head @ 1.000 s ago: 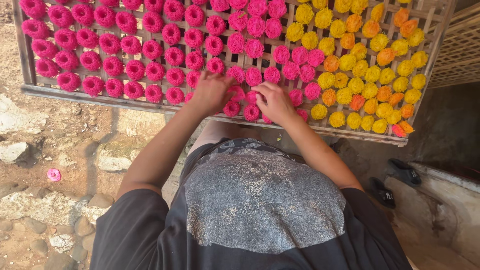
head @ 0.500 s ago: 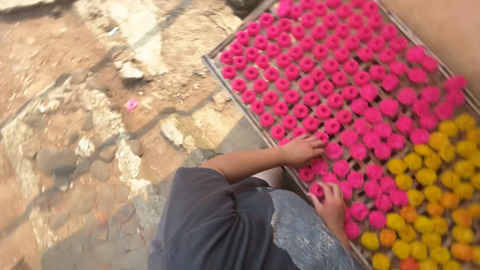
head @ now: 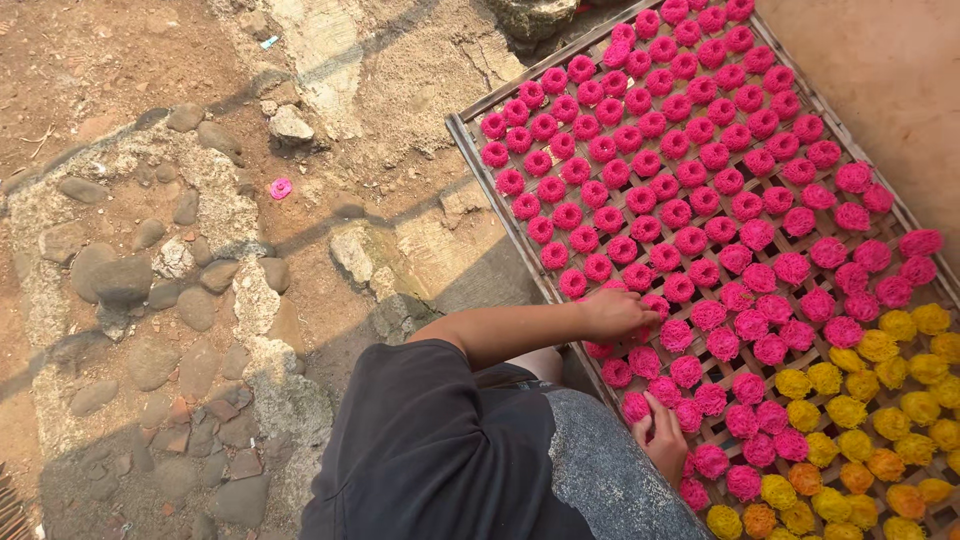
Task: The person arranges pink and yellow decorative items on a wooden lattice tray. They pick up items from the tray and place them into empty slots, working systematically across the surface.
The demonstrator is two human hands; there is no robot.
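Dozens of pink noodle-like rounds [head: 690, 240] lie in rows on a slatted bamboo tray [head: 470, 140] set on the ground, with yellow rounds [head: 880, 345] and a few orange rounds [head: 885, 465] at its near right corner. At the near edge, the left hand [head: 615, 312] lies palm down on pink rounds with fingers curled, its hold hidden, and the right hand [head: 665, 440] rests flat and loose beside others, gripping nothing. One stray pink round [head: 281, 188] lies well apart among the stones [head: 120, 280] on the dirt.
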